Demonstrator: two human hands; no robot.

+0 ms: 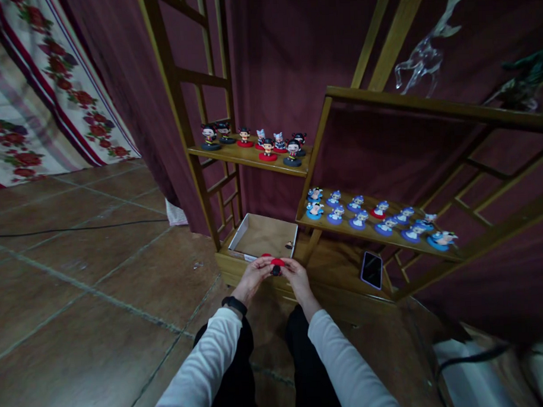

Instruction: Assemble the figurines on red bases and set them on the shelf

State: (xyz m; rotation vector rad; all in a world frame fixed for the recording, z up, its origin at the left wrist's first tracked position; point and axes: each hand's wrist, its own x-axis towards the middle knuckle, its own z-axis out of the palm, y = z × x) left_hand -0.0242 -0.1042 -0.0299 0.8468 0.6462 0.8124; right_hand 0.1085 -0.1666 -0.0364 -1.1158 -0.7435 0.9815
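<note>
Held between both hands in front of the box is a small figurine (277, 263) with a red round base and a dark lower part, seemingly its head tipped downward. My left hand (255, 276), with a black band at the wrist, pinches it from the left. From the right, the fingers of my right hand (297, 275) close on it. A second bit of red shows just above the left fingertips; what it belongs to I cannot make out. Just beyond the hands stands an open shallow cardboard box (240, 233), with a small dark-and-tan piece (289, 245) at its right side.
Several figurines on red and black bases stand on the upper left shelf (247, 159). Two rows on blue, purple and red bases fill the lower right shelf (374, 232). A phone (372, 270) lies below it. A clear deer ornament (422, 61) tops the right frame.
</note>
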